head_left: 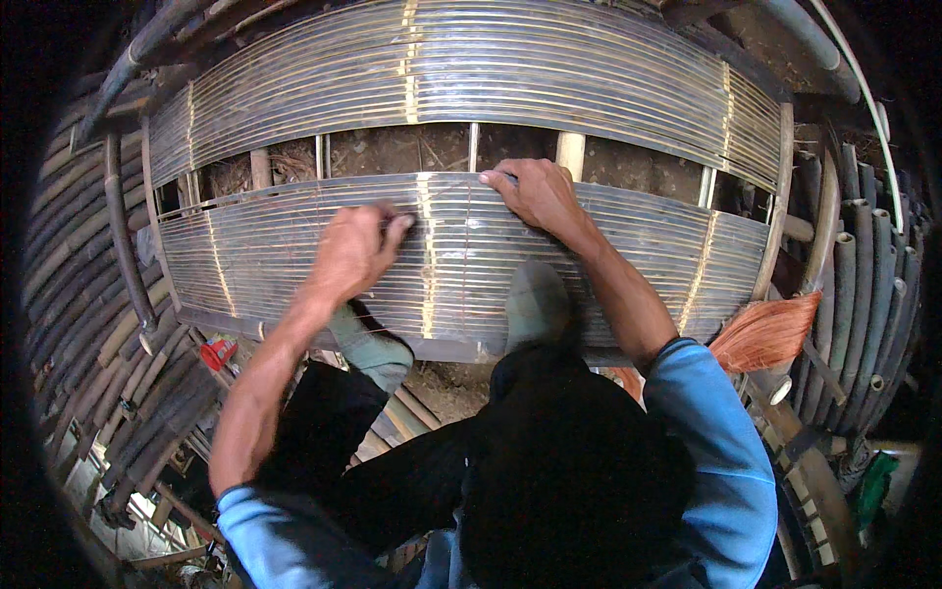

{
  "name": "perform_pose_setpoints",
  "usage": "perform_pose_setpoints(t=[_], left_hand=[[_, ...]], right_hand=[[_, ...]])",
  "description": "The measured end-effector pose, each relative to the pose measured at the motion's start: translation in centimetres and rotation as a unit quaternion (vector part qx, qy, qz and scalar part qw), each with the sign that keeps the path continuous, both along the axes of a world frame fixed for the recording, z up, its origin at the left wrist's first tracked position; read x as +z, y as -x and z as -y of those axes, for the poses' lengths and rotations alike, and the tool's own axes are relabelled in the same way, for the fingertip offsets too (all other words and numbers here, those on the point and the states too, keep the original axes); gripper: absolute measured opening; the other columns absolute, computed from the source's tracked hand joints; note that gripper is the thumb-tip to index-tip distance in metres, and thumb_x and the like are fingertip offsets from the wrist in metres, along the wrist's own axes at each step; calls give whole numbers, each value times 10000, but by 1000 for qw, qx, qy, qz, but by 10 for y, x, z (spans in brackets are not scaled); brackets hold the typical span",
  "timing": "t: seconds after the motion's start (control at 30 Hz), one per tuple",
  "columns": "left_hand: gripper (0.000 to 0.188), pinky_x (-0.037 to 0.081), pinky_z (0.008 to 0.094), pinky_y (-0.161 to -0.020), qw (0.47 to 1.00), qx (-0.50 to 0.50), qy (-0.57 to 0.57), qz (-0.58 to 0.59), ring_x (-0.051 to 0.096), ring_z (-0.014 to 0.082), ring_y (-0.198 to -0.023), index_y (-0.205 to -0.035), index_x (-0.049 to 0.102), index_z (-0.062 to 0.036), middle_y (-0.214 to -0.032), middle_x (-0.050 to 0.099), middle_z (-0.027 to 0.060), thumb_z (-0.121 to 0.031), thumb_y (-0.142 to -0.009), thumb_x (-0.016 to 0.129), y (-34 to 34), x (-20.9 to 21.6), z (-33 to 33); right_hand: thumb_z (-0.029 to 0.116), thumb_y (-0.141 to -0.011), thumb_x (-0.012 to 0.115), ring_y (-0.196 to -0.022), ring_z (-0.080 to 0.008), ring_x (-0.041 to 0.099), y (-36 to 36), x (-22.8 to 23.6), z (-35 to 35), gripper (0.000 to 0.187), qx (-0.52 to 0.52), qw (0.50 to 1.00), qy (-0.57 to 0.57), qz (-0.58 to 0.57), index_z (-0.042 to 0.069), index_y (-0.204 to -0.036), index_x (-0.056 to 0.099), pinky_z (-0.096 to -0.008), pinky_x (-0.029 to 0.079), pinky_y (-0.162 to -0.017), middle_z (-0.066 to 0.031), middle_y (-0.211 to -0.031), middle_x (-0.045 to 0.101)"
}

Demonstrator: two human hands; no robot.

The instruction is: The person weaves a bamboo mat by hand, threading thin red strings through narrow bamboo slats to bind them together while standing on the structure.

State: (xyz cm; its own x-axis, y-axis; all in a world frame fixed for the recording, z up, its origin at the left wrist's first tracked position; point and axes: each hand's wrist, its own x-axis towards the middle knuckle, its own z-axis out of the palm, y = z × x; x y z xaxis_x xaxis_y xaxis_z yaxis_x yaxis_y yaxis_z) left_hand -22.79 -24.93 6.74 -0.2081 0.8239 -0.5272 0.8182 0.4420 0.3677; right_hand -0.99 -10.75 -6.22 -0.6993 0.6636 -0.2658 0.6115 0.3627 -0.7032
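The blue sleeves (721,461) end around the elbows, both arms bent outward and bare from there. The left forearm slants up and to the right, the right forearm up and to the left, so the hands come together over the slats. One grey-green foot (538,299) rests on the near panel (324,245), right of its middle binding; the other foot (378,346) is at the panel's near edge. A bundle of orange fibre (770,332) lies by the near right corner. The left hand (355,247) is over the near panel, just left of the middle binding (427,260), back upward, fingers curled and thumb reaching right; its fingertips are blurred, and I cannot tell whether it grips anything. A thin cord (467,255) crosses the slats right of that binding. The right hand (535,191) is farther out, at the panel's far edge, fingers partly bent, thumb and forefinger close together pointing left; whether something is pinched there cannot be told. Past a gap lies the far panel (549,83), likewise of narrow slats.
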Motion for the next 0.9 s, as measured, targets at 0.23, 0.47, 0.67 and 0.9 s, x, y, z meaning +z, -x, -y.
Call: perform_pose_setpoints(t=[0.23, 0.47, 0.67, 0.9], left_hand=[[266, 441, 408, -1032, 965, 169, 29, 199, 543, 229, -1193, -975, 641, -2, -1196, 582, 106, -256, -924, 704, 162, 153, 75], [552, 210, 524, -1249, 750, 404, -358, 382, 211, 277, -1537, -1570, 249, 14, -1635, 273, 183, -238, -1098, 385, 259, 305, 153], [468, 432, 230, -972, 820, 418, -377, 105, 532, 168, -1243, -1498, 426, 37, -1524, 477, 100, -80, -1046, 460, 279, 227, 112], [225, 563, 349, -786, 990, 50, -126, -36, 740, 232, -839, -998, 791, -52, -961, 764, 159, -52, -777, 746, 78, -32, -63]], right_hand=[[534, -947, 601, -830, -386, 708, -5, -4, 0, 461, -2, 1000, -3, 8, 112, -987, 781, -502, 543, -797, -171, -855, 741], [504, -953, 584, -926, -395, 702, 1, 4, -9, 439, -17, 998, 61, 16, 118, -1046, 770, -490, 534, -872, -182, -955, 745], [421, -969, 538, -1074, -414, 668, 19, -10, -22, 417, -14, 994, 106, 24, 166, -1272, 669, -516, 520, -956, -177, -1158, 715], [297, -887, 554, -1124, -450, 642, 29, -13, -22, 499, -60, 991, 86, 86, 164, -1363, 621, -535, 499, -1002, -261, -1206, 674]])
